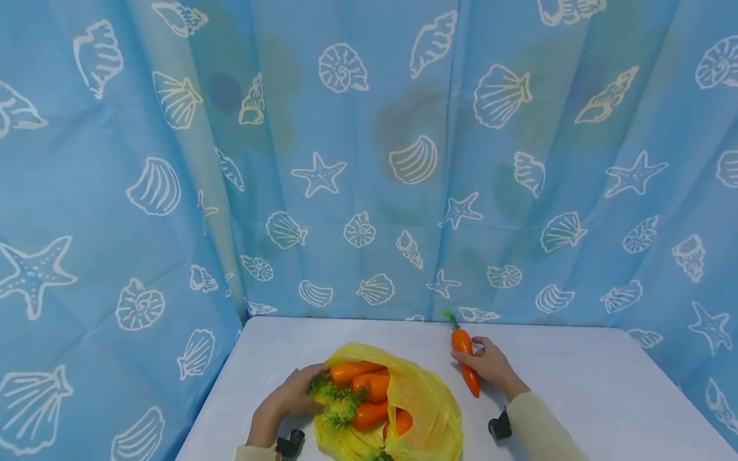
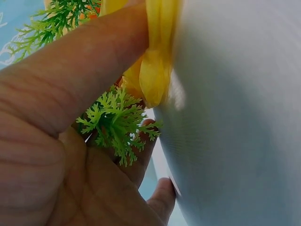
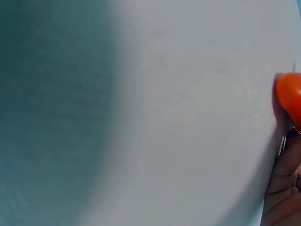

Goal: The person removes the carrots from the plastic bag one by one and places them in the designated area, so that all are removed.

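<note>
A yellow plastic bag lies on the table with its mouth facing left, and several orange toy carrots with green leafy tops show inside. My left hand holds the bag's left rim; in the left wrist view the thumb overlaps the yellow plastic, with green leaves between thumb and fingers. To the right of the bag, my right hand grips a single carrot around its middle, leafy end pointing away. Only the rounded orange carrot and some fingers appear in the right wrist view.
The white table extends to both sides of the bag. Behind it and at the sides hangs a blue curtain with white shell and starfish prints. A small black camera is on the right wrist, another on the left.
</note>
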The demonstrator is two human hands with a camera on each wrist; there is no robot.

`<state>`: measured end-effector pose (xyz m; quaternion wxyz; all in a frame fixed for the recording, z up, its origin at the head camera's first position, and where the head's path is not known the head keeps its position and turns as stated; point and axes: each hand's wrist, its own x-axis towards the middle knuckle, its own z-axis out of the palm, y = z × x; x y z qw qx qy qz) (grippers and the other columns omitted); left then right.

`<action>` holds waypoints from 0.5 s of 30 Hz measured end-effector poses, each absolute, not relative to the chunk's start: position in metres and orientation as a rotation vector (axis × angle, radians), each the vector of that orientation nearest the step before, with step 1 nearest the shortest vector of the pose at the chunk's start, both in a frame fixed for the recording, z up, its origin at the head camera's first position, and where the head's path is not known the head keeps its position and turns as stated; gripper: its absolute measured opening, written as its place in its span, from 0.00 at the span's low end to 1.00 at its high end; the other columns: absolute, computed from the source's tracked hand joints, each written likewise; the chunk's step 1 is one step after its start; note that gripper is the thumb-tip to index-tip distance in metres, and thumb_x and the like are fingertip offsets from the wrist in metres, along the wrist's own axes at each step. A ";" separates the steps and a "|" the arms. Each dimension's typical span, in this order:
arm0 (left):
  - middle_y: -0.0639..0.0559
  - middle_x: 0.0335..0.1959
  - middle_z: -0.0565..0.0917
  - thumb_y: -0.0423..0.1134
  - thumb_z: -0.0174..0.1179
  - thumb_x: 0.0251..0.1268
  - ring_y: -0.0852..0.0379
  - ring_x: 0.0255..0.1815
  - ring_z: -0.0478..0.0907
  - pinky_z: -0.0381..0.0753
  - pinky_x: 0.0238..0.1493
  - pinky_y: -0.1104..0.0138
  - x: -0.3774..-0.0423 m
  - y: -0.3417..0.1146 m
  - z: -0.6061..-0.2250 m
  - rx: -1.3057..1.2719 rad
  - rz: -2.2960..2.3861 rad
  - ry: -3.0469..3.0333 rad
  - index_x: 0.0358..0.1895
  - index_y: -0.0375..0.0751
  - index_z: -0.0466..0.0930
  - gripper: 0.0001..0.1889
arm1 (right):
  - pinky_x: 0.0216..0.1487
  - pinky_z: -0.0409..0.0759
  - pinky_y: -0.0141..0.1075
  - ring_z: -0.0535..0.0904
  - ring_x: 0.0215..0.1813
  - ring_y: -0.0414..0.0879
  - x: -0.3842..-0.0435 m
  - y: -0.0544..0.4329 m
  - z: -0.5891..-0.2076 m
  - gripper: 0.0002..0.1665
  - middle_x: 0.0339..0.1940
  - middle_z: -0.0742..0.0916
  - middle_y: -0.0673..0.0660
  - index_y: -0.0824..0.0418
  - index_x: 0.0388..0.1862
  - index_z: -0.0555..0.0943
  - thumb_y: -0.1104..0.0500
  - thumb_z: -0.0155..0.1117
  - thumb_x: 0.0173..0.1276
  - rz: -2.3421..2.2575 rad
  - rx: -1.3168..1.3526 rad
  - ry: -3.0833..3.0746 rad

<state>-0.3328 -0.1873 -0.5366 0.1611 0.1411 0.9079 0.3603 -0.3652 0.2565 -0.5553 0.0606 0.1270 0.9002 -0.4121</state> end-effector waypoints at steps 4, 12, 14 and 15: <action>0.40 0.71 0.71 0.32 0.75 0.45 0.34 0.75 0.59 0.41 0.75 0.33 -0.332 -0.192 -0.540 0.371 1.023 2.583 0.67 0.43 0.72 0.40 | 0.51 0.86 0.46 0.78 0.44 0.52 -0.364 0.253 -0.561 0.69 0.51 0.80 0.67 0.65 0.73 0.57 0.28 0.76 0.43 -1.289 0.398 2.696; 0.39 0.70 0.72 0.32 0.75 0.46 0.33 0.74 0.61 0.40 0.75 0.33 -0.331 -0.190 -0.540 0.416 1.049 2.562 0.67 0.42 0.72 0.39 | 0.46 0.87 0.41 0.77 0.40 0.51 -0.360 0.260 -0.555 0.74 0.48 0.79 0.66 0.66 0.74 0.52 0.27 0.75 0.42 -1.281 0.374 2.697; 0.40 0.70 0.72 0.33 0.75 0.46 0.34 0.74 0.61 0.40 0.76 0.33 -0.333 -0.188 -0.538 0.431 1.046 2.570 0.67 0.42 0.72 0.39 | 0.46 0.87 0.41 0.77 0.40 0.51 -0.361 0.262 -0.550 0.74 0.48 0.79 0.66 0.65 0.75 0.49 0.27 0.75 0.43 -1.259 0.365 2.707; 0.40 0.70 0.72 0.33 0.75 0.46 0.34 0.74 0.61 0.40 0.76 0.34 -0.335 -0.187 -0.538 0.438 1.042 2.574 0.67 0.42 0.72 0.39 | 0.46 0.86 0.42 0.76 0.41 0.52 -0.361 0.263 -0.547 0.75 0.48 0.78 0.67 0.65 0.75 0.48 0.27 0.75 0.43 -1.241 0.362 2.712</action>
